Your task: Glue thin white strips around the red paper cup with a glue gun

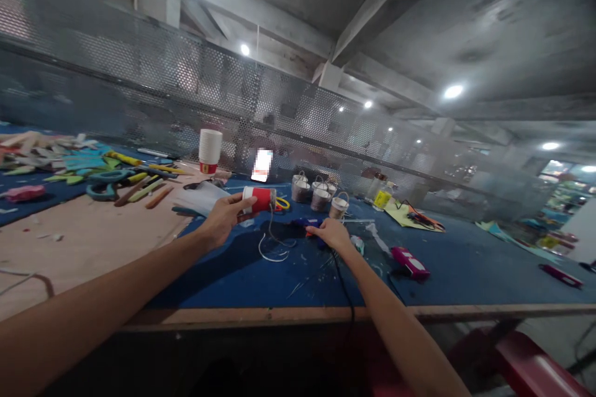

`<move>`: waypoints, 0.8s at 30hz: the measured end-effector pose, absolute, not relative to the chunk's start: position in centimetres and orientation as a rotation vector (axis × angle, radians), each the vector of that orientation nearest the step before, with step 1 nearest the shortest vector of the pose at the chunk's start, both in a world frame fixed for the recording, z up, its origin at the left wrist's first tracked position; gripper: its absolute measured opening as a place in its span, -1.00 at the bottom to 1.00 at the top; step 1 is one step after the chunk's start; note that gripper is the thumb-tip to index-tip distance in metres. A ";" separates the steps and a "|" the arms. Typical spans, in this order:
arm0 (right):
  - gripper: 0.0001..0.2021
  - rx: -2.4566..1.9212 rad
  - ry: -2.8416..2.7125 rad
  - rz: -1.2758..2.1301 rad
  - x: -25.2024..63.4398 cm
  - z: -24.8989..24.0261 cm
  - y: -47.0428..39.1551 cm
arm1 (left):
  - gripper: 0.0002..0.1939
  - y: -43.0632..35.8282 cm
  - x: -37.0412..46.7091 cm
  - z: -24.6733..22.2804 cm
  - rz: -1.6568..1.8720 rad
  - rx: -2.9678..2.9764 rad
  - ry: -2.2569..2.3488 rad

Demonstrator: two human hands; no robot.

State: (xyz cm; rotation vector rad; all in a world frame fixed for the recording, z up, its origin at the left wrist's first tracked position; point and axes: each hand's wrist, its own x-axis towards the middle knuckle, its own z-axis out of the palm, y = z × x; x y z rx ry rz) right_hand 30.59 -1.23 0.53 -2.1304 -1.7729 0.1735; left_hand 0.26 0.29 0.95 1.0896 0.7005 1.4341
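The left hand (226,218) is hovering over the blue counter (209,285), its fingers holding a red-and-white cup (262,199) on its side, string (270,227) dangling from one end. The right hand (335,234) is facing palm down, its fingers wrapping a blue glue gun (303,222). Small handled pots (320,200) are standing just beyond it; a yellow loop handle (284,203) is peeking from behind the cup; stacked cups (210,146) are rising farther left.
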 end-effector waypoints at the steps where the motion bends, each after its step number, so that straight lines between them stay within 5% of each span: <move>1: -0.57 -2.149 -1.757 0.111 30.4 0.6 -1.6 | -0.73 0.3 0.3 0.9 1.434 1.087 0.693; 6: -0.79 -1.824 -1.878 -0.122 28.4 1.0 -3.0 | -0.71 0.4 0.3 0.8 1.410 1.083 0.657; 9: -0.87 -1.501 -1.898 0.359 25.9 1.4 -2.9 | -0.71 0.3 0.4 0.7 1.391 1.096 0.655; 12: -0.75 -1.242 -1.765 0.849 23.3 1.8 -2.4 | -0.73 0.2 0.4 0.8 1.383 1.122 0.648; 16: -0.68 -1.061 -1.729 1.167 21.3 2.1 -2.4 | -0.73 0.2 0.2 0.9 1.430 1.135 0.673; 24: -0.83 -1.259 -1.949 0.506 22.0 3.5 -3.3 | -0.70 -0.8 0.5 1.0 1.412 1.248 0.767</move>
